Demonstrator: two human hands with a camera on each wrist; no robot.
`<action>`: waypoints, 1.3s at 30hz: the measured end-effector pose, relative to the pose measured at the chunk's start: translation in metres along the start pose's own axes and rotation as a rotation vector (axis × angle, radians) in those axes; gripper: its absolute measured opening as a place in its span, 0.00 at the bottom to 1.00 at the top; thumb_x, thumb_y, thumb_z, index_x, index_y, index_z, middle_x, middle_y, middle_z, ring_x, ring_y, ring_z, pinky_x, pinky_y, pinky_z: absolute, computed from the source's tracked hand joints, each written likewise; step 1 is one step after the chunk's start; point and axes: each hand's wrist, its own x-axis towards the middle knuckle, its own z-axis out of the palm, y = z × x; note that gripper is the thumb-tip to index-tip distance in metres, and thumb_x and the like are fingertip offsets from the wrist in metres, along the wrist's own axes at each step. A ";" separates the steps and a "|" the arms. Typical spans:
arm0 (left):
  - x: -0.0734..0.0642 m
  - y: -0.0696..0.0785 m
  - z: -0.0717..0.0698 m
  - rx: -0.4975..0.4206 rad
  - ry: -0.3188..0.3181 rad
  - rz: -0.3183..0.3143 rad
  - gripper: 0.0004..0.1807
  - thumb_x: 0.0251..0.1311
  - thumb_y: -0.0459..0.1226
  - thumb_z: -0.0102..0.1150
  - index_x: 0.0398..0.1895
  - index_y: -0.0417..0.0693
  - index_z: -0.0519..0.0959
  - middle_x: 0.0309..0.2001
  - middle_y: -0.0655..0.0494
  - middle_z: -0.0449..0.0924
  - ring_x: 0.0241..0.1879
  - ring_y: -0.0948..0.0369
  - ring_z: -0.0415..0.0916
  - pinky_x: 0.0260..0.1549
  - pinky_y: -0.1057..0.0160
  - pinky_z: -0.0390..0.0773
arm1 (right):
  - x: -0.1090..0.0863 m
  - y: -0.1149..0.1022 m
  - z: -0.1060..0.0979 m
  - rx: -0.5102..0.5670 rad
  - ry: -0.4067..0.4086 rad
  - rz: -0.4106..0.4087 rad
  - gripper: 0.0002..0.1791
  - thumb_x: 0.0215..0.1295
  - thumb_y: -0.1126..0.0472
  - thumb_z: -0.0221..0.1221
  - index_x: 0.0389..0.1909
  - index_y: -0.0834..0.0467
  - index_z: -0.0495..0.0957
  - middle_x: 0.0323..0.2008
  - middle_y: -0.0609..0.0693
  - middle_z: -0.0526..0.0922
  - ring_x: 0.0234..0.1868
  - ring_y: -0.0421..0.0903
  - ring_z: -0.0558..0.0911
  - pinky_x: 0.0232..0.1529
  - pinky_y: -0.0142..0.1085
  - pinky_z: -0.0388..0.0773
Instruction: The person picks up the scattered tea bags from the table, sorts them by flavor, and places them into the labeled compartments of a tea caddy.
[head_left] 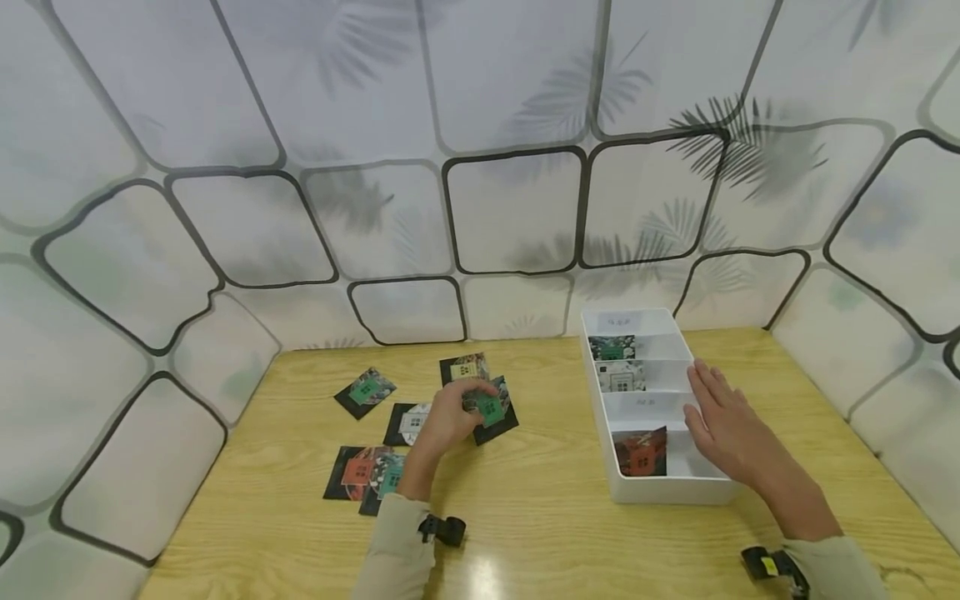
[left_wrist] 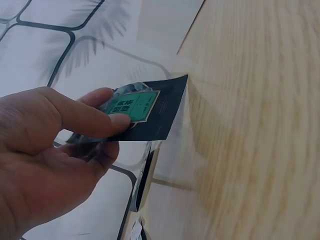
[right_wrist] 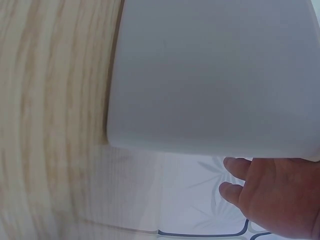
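My left hand [head_left: 447,421] pinches a flat dark packet with a green label [head_left: 492,409] between thumb and fingers. In the left wrist view that packet [left_wrist: 170,107] is tilted, its far corner standing out over the wooden table. On the right, my right hand [head_left: 729,429] lies with fairly straight fingers along the right rim of a white divided box [head_left: 675,490]. Inside the box, a green-labelled packet [head_left: 612,350] and a white-labelled packet [head_left: 622,377] are in the rear compartments, and a red-labelled packet [head_left: 641,454] leans in the front one.
Around my left hand lie a yellow-labelled packet [head_left: 463,368], a white-labelled one [head_left: 411,423] and another green-labelled one [head_left: 365,392]. Nearer, a red-labelled packet [head_left: 354,472] is overlapped by a teal-labelled one [head_left: 388,477]. A patterned curtain [head_left: 517,217] borders the table's back.
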 end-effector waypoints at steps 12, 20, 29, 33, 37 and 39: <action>0.004 0.000 -0.005 -0.224 0.086 0.116 0.23 0.62 0.16 0.55 0.54 0.42 0.85 0.60 0.44 0.80 0.21 0.64 0.61 0.20 0.66 0.64 | 0.003 -0.001 -0.001 0.015 -0.023 -0.004 0.35 0.83 0.54 0.40 0.78 0.74 0.47 0.78 0.72 0.47 0.78 0.70 0.48 0.68 0.71 0.52; 0.003 0.012 -0.008 -0.335 0.070 0.144 0.19 0.62 0.21 0.65 0.56 0.38 0.83 0.59 0.42 0.80 0.51 0.44 0.80 0.36 0.63 0.78 | 0.001 0.003 0.001 0.012 -0.006 -0.011 0.35 0.83 0.54 0.40 0.78 0.75 0.47 0.79 0.71 0.46 0.78 0.70 0.48 0.68 0.71 0.52; 0.003 0.027 -0.009 -0.349 0.060 0.197 0.20 0.62 0.20 0.64 0.56 0.38 0.83 0.60 0.43 0.80 0.54 0.46 0.80 0.37 0.63 0.77 | 0.005 0.002 -0.002 0.022 -0.012 -0.024 0.35 0.83 0.54 0.39 0.77 0.76 0.46 0.78 0.72 0.45 0.78 0.71 0.47 0.68 0.71 0.52; 0.002 0.033 -0.003 -0.349 0.072 0.217 0.19 0.62 0.20 0.63 0.55 0.37 0.83 0.59 0.42 0.81 0.52 0.45 0.80 0.35 0.65 0.77 | 0.004 0.004 0.000 0.013 -0.008 -0.024 0.35 0.83 0.54 0.39 0.77 0.76 0.46 0.78 0.72 0.45 0.78 0.70 0.46 0.68 0.71 0.51; 0.000 0.040 0.004 -0.345 0.079 0.218 0.19 0.62 0.20 0.64 0.55 0.38 0.83 0.58 0.41 0.81 0.51 0.45 0.80 0.37 0.63 0.79 | 0.002 0.007 0.002 0.011 -0.005 -0.032 0.35 0.84 0.54 0.38 0.78 0.75 0.45 0.78 0.72 0.45 0.78 0.70 0.45 0.69 0.71 0.49; 0.000 0.043 0.008 -0.348 0.073 0.215 0.19 0.62 0.20 0.63 0.55 0.39 0.83 0.58 0.42 0.80 0.49 0.46 0.80 0.37 0.63 0.79 | 0.002 0.008 0.002 0.014 -0.014 -0.033 0.35 0.84 0.53 0.37 0.78 0.74 0.44 0.79 0.72 0.44 0.78 0.70 0.44 0.69 0.71 0.48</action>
